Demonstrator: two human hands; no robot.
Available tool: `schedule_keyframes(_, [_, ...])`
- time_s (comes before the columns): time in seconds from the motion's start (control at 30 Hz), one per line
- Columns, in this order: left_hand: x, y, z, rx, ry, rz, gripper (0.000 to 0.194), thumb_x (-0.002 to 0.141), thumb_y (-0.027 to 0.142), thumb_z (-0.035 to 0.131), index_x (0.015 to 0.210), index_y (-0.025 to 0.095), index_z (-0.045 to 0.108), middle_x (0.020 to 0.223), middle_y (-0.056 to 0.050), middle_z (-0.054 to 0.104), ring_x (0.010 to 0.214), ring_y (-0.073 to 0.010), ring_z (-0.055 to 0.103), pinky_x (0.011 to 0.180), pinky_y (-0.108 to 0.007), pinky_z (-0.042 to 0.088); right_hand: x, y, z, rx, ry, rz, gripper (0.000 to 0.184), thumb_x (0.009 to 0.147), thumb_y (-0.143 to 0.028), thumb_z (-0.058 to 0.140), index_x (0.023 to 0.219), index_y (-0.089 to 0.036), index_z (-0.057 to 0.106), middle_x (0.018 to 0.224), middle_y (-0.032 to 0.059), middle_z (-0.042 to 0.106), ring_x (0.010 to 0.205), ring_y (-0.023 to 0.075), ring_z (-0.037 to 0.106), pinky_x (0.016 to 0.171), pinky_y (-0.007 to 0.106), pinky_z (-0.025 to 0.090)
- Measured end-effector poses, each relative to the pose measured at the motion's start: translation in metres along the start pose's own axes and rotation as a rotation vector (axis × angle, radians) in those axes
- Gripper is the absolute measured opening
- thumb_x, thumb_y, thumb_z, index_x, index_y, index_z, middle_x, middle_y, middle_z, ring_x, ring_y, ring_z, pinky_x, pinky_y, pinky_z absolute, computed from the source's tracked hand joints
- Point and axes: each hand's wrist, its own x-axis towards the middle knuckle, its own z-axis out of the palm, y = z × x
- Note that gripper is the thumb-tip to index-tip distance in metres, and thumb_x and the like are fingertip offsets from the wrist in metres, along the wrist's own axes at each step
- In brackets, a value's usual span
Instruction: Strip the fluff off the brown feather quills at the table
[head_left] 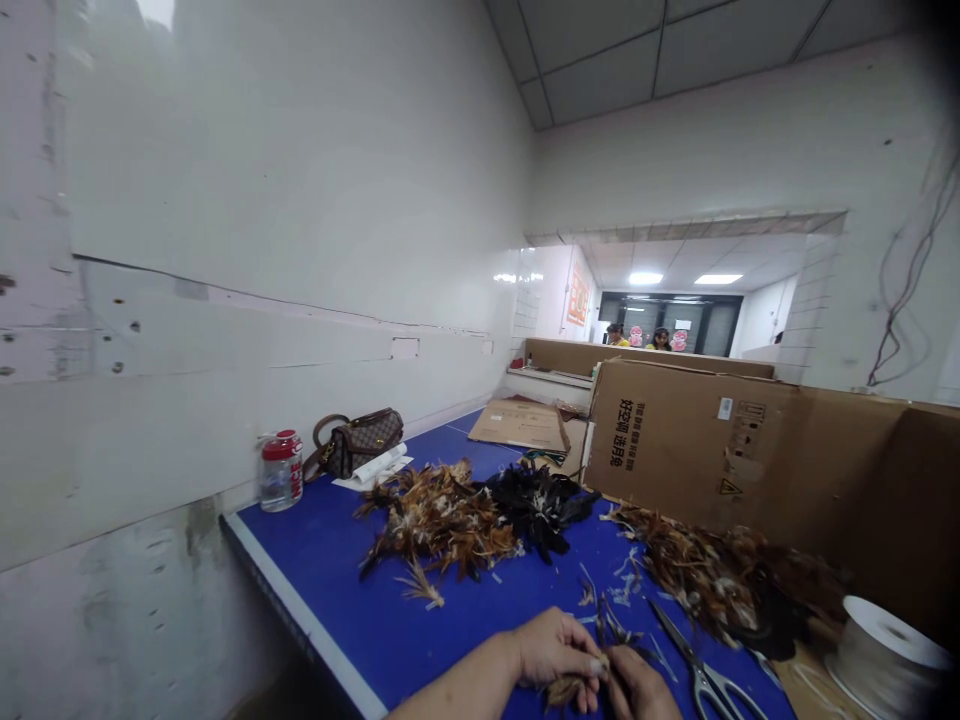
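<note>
Sideways, "好空调 选月兔" on carton [679,445]

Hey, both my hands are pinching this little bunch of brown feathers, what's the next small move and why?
Probably reach the right hand for the scissors lying just beside it, while the left hand holds the feather bunch, whose ends look uneven.

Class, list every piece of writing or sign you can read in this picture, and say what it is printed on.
"好空调 选月兔", as far as legible: black print running vertically on the cardboard box.
Box stickers: too small to read.
Red bottle label: blurred.
Orange wall poster: unreadable.
</note>
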Motion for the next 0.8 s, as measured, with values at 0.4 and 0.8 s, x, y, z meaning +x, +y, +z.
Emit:
schedule_keyframes(0.4, [-0.001, -0.001, 0.001, 0.021, 0.042, -0.003, 0.084, 0.043, 0.08, 0.105, 0.084, 0.013, 0.077, 0.07, -0.008, 0.074, 0.058, -0.0193, 0.07, 0.062, -0.034, 0.058, -0.003, -0.008, 0.003, -0.003, 0.043, -0.016, 0.042, 0.112, -0.049, 0.05, 0.085, -0.026, 0.073, 0.088, 0.0087, 0.077, 0.083, 0.0267, 0.074, 0.082, 0.038, 0.058])
schedule_keyframes(0.8, [-0.008, 0.011, 0.006, 0.024, 0.061, -0.007, 0.09, 0.037, 0.082, 0.105, 0.084, 0.011, 0.075, 0.073, -0.01, 0.072, 0.062, -0.0217, 0.072, 0.065, -0.037, 0.058, -0.002, -0.015, -0.003, -0.027, 0.036, -0.031, 0.043, 0.11, -0.05, 0.05, 0.084, -0.026, 0.074, 0.086, 0.0097, 0.078, 0.081, 0.0266, 0.072, 0.08, 0.037, 0.057])
